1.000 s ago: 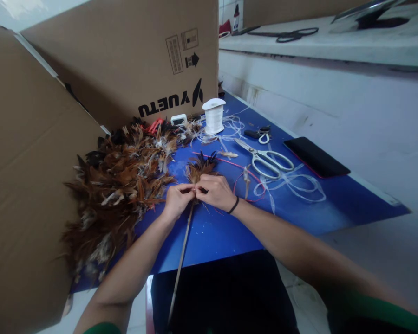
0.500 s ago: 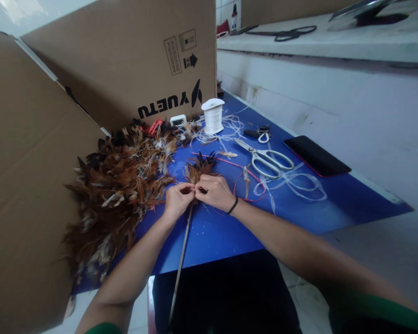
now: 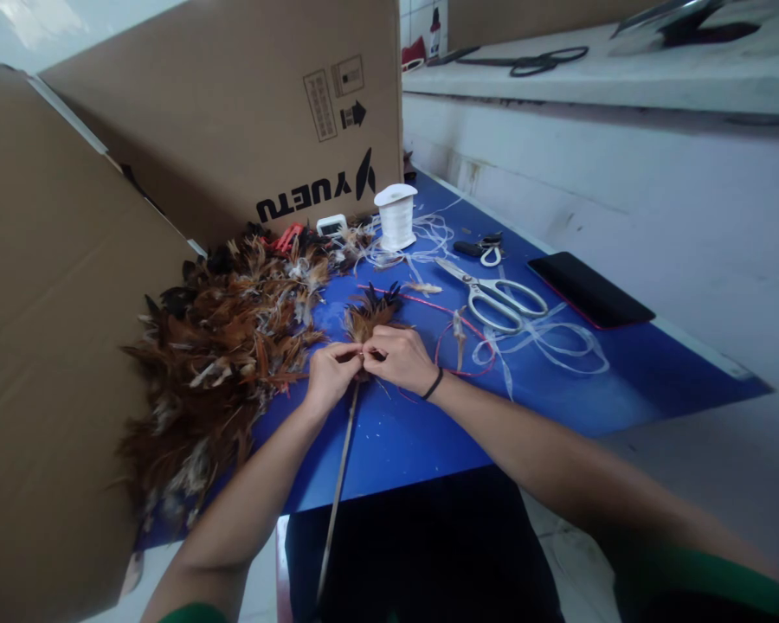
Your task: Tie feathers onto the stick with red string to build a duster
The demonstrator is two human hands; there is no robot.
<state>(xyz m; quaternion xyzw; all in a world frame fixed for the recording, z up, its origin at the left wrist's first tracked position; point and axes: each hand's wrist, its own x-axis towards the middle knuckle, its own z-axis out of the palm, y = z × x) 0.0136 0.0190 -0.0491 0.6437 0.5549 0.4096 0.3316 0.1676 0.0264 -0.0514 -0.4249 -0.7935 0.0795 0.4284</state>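
My left hand [image 3: 331,376] and my right hand [image 3: 401,357] meet fingertip to fingertip over the blue table. Both are closed in a pinch at the neck of a feather duster, where a tuft of brown and black feathers [image 3: 367,317] joins a thin stick [image 3: 341,472]. The stick slants down past the table's front edge toward my lap. Whatever fine binding lies between the fingertips is hidden. Left of my left hand spreads a big heap of loose brown feathers [image 3: 234,346]. A pink-red string [image 3: 451,311] curls just right of my right hand.
Right of my hands lie metal scissors [image 3: 493,294], loose clear ribbon [image 3: 575,346] and a dark phone [image 3: 590,290]. Behind stands a white ribbon spool [image 3: 395,221], with a small black-handled tool [image 3: 477,249] near it. Cardboard panels [image 3: 221,112] wall off the back and left.
Almost nothing differs. Both hands keep their pinch at the same spot, and the view has shifted only very slightly.
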